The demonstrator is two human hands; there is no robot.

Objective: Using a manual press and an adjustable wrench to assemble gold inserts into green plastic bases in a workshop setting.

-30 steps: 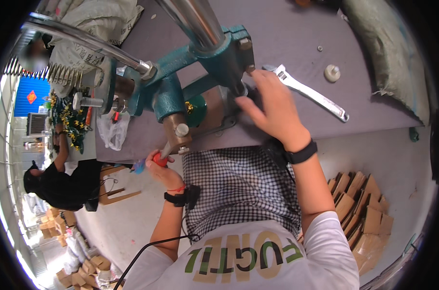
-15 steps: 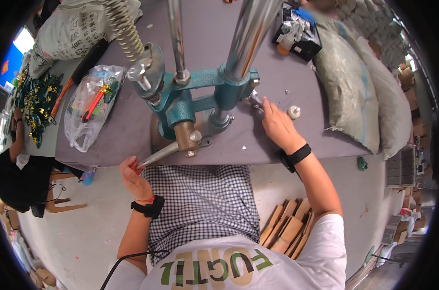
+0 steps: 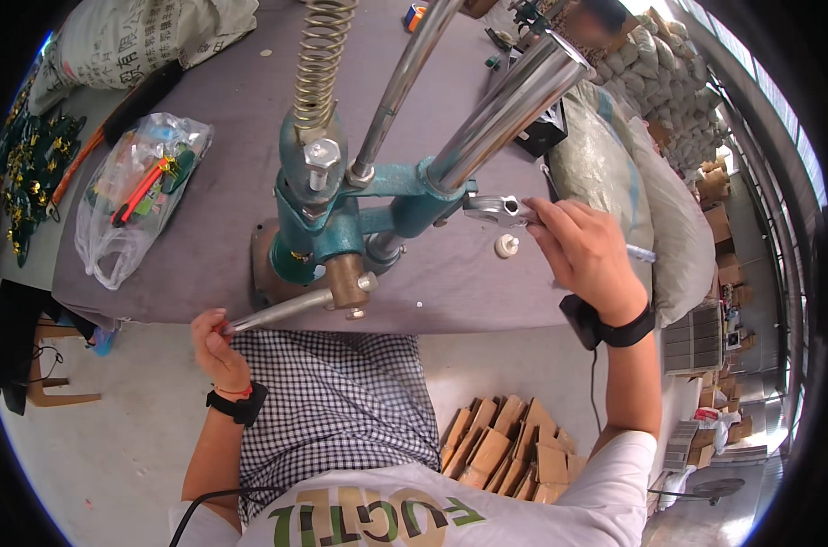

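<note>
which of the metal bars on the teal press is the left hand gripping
The short lever sticking out low from the brass hub, toward the person. The left hand grips its end; the two long polished bars rise upward, untouched.

Left hand [image 3: 215, 342] on press lever [image 3: 282, 311]; right hand [image 3: 585, 251] around wrench [image 3: 498, 210]

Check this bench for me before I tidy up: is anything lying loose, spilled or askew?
A few small things lie loose on the grey tabletop: a small white round knob beside the teal cast-iron hand press, and tiny white bits near its base. The clear plastic bag of tools overhangs the table's front edge. Nothing looks spilled or broken.
</note>
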